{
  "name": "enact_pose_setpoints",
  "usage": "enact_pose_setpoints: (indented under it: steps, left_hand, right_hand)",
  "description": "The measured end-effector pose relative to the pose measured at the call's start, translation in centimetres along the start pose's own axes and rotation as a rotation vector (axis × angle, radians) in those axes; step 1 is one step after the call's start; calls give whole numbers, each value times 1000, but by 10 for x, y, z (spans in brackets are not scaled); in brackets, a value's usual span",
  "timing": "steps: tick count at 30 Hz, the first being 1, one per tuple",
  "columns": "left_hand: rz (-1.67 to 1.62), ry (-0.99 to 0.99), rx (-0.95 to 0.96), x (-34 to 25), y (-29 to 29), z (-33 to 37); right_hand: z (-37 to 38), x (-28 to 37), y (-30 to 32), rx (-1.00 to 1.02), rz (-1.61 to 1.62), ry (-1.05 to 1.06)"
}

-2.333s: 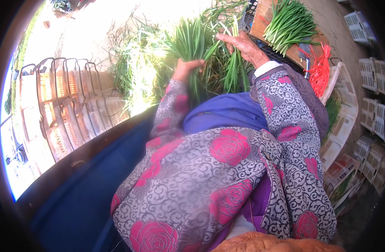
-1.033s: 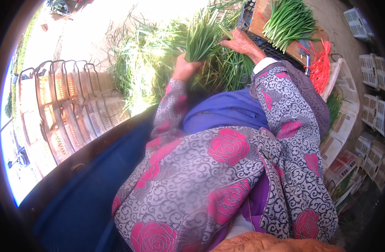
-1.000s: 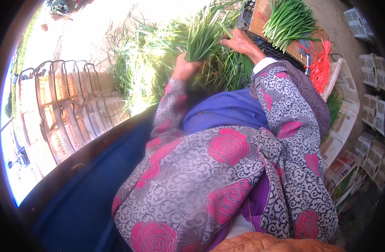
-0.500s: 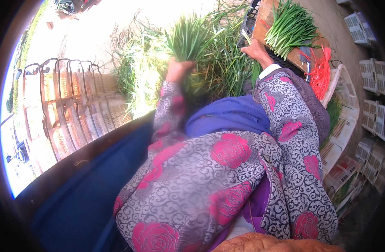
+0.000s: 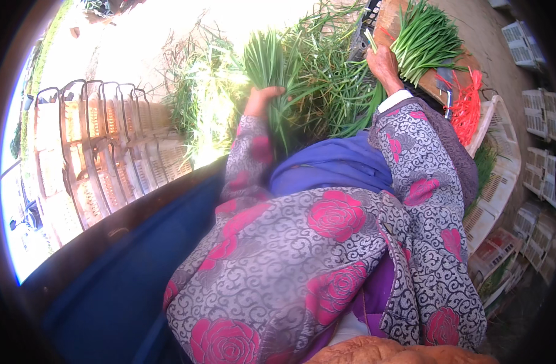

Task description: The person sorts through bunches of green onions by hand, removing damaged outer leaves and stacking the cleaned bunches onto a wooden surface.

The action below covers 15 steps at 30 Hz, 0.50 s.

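Note:
My left hand (image 5: 263, 102) is closed round an upright bunch of garlic chives (image 5: 264, 57), its green leaves fanning out above the fist. My right hand (image 5: 384, 65) grips a few chive stalks (image 5: 370, 40); their pale ends poke out past the fingers, and green leaves trail below the wrist. That hand is at the left edge of a wooden board (image 5: 384, 15). A thick pile of trimmed chives (image 5: 426, 42) lies on the board, just right of the hand. Beneath both hands spreads a loose heap of chive leaves (image 5: 326, 91).
Red ties (image 5: 468, 109) hang at the board's near end, beside a thin metal piece (image 5: 448, 100). A black crate (image 5: 364, 30) edges the board. Pale plastic crates (image 5: 102, 161) stand at left; another crate (image 5: 496, 176) and several more line the right. A blue cloth (image 5: 332, 164) covers my lap.
My right hand has shifted up and right, closer to the chive pile, still gripping its stalks. The left hand has moved slightly right with its bunch.

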<state>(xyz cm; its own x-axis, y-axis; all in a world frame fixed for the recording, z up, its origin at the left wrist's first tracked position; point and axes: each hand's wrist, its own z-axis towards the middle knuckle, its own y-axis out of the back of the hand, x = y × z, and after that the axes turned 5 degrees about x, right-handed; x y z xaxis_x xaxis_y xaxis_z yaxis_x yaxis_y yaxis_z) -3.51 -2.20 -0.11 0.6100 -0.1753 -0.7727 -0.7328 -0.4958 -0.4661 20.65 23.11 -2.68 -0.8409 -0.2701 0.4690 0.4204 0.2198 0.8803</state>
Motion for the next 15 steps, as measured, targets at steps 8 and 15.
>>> enact_pose_setpoints:
  steps: [8,15]
  left_hand:
    - [127,-23,-29,-2,5,0]
    - [5,-10,39,10,-5,-2]
  right_hand:
    - [-5,-12,-1,145,-253,-23]
    - [-22,51,12,480,940,47]
